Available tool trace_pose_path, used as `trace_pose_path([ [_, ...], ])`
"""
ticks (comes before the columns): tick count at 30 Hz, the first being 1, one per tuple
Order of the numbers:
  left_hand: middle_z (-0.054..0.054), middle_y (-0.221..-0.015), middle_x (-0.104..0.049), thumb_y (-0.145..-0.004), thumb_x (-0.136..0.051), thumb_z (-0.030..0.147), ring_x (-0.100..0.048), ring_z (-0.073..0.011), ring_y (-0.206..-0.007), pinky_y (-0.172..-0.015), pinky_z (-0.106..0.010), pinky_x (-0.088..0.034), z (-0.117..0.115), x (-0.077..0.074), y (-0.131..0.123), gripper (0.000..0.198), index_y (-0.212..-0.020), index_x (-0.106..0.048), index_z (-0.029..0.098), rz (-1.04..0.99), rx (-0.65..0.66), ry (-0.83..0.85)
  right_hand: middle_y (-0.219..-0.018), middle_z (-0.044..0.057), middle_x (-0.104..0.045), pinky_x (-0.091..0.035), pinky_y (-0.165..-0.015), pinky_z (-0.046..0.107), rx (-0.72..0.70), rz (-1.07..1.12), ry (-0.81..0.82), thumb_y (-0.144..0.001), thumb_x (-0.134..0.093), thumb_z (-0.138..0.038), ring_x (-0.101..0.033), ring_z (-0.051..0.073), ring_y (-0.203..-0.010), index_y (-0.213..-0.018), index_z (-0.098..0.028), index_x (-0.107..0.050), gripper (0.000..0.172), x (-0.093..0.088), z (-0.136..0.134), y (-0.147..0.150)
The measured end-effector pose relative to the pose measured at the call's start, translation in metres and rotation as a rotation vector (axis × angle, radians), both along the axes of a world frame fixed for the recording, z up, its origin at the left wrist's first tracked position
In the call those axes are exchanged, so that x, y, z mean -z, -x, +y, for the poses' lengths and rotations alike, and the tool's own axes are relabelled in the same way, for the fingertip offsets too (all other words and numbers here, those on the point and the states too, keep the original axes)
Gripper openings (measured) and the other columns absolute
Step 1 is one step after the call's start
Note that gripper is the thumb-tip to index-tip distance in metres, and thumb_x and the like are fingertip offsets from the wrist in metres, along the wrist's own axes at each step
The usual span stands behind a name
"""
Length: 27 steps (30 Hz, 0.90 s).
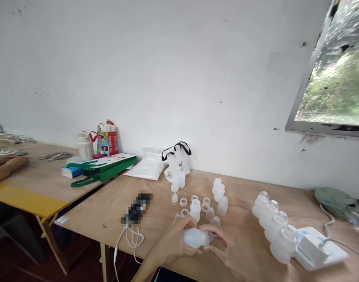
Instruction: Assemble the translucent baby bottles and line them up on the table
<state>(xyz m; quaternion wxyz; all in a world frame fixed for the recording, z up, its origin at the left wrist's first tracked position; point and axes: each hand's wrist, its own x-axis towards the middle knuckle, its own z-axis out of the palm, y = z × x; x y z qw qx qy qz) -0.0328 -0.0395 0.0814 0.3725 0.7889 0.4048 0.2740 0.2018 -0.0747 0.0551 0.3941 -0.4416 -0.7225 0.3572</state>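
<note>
In front of me a frosted white baby bottle (192, 238) lies on its side in the air, close above the table. My left hand (170, 241) is wrapped round the bottle's body. At the neck end, the fingers of my right hand (230, 248) pinch the clear bottle nipple (212, 236) and its collar, partly hidden by the fingers. Just beyond stands an open bottle body (195, 210). Around it are several white collar rings (183, 202), loose nipples (210, 213) and stacked clear caps (223, 206). More bottle bodies (218, 190) stand farther back.
Several capped bottles (276, 227) form a row at right, beside a white box with a charger (312, 250). A blurred-out dark object (137, 208) and a white cable (117, 248) lie left. Bags (179, 163) stand by the wall. Another person's hand (17, 161) rests far left.
</note>
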Motion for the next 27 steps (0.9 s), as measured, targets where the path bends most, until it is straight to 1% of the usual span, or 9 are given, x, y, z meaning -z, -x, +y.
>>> trace_pose_path([
  [5,0.000,-0.102,-0.065,-0.058,-0.093,0.035,-0.056,-0.0206,-0.097,-0.084,-0.027,-0.040,0.008,0.006,-0.001,0.057,-0.101,-0.059,0.021,-0.226,0.091,0.201,-0.142,0.005,-0.065,-0.048,-0.112,0.036,-0.055,-0.056,-0.187,-0.098,-0.057,-0.027,-0.060,0.023,-0.132,-0.123,-0.031,-0.072,0.029,0.007,0.001,-0.003],
  [9,0.000,-0.099,-0.063,-0.055,-0.095,0.042,-0.054,-0.0190,-0.093,-0.078,-0.026,-0.038,0.013,0.009,0.002,0.062,-0.099,-0.057,0.020,-0.273,0.195,0.314,-0.134,0.005,-0.071,-0.051,-0.109,0.036,-0.024,-0.081,-0.095,-0.094,-0.068,-0.043,-0.065,0.026,-0.125,-0.122,-0.031,-0.073,0.031,0.000,-0.003,0.001],
  [12,0.000,-0.101,-0.062,-0.056,-0.095,0.040,-0.054,-0.0198,-0.094,-0.079,-0.026,-0.039,0.011,0.007,0.004,0.061,-0.102,-0.060,0.021,-0.166,0.141,0.200,-0.118,0.005,-0.077,-0.057,-0.097,0.035,0.097,-0.030,0.061,-0.086,-0.072,-0.061,-0.072,0.027,-0.109,-0.119,-0.028,-0.074,0.046,-0.002,-0.004,0.010],
  [15,0.002,-0.105,-0.065,-0.060,-0.093,0.032,-0.057,-0.0215,-0.100,-0.087,-0.028,-0.040,0.004,0.003,0.003,0.054,-0.104,-0.062,0.023,-0.040,0.088,0.092,-0.078,0.006,-0.074,-0.057,-0.071,0.033,0.167,-0.077,0.105,-0.094,-0.050,-0.075,-0.072,0.023,-0.073,-0.082,-0.022,-0.073,0.059,0.005,0.000,0.018],
  [17,0.003,-0.107,-0.067,-0.061,-0.093,0.027,-0.058,-0.0223,-0.103,-0.090,-0.028,-0.040,0.000,0.002,0.001,0.053,-0.105,-0.063,0.024,0.011,0.062,0.052,-0.059,0.005,-0.064,-0.053,-0.065,0.033,0.214,-0.130,0.117,-0.097,-0.036,-0.079,-0.066,0.021,-0.060,-0.064,-0.023,-0.065,0.071,0.008,0.002,0.018],
  [19,0.002,-0.111,-0.068,-0.061,-0.093,0.026,-0.058,-0.0233,-0.106,-0.092,-0.028,-0.040,0.000,0.001,0.001,0.055,-0.107,-0.064,0.025,0.026,0.029,0.033,-0.060,0.003,-0.064,-0.053,-0.066,0.034,0.217,-0.110,0.135,-0.097,-0.035,-0.080,-0.066,0.022,-0.063,-0.080,-0.024,-0.072,0.069,0.008,0.001,0.015],
  [22,0.000,-0.116,-0.068,-0.064,-0.092,0.029,-0.058,-0.0242,-0.109,-0.092,-0.029,-0.041,0.003,0.000,0.002,0.055,-0.112,-0.064,0.024,0.006,0.001,0.022,-0.093,0.004,-0.074,-0.053,-0.063,0.031,0.117,0.002,0.163,-0.090,-0.053,-0.080,-0.070,0.023,-0.080,-0.130,-0.029,-0.065,0.066,-0.001,-0.003,0.007],
  [24,0.000,-0.115,-0.068,-0.066,-0.092,0.032,-0.059,-0.0238,-0.107,-0.090,-0.028,-0.041,0.004,-0.002,0.004,0.056,-0.113,-0.064,0.024,-0.016,0.020,0.010,-0.105,0.006,-0.073,-0.053,-0.062,0.029,0.067,0.050,0.184,-0.085,-0.064,-0.077,-0.070,0.023,-0.086,-0.135,-0.030,-0.061,0.069,-0.007,-0.006,0.004],
  [27,0.001,-0.113,-0.069,-0.065,-0.093,0.033,-0.059,-0.0237,-0.107,-0.089,-0.028,-0.041,0.003,-0.005,0.005,0.055,-0.111,-0.065,0.025,-0.006,0.046,-0.006,-0.086,0.003,-0.072,-0.050,-0.062,0.028,0.089,0.042,0.193,-0.084,-0.065,-0.077,-0.067,0.020,-0.076,-0.122,-0.027,-0.068,0.063,-0.006,-0.005,0.004],
])
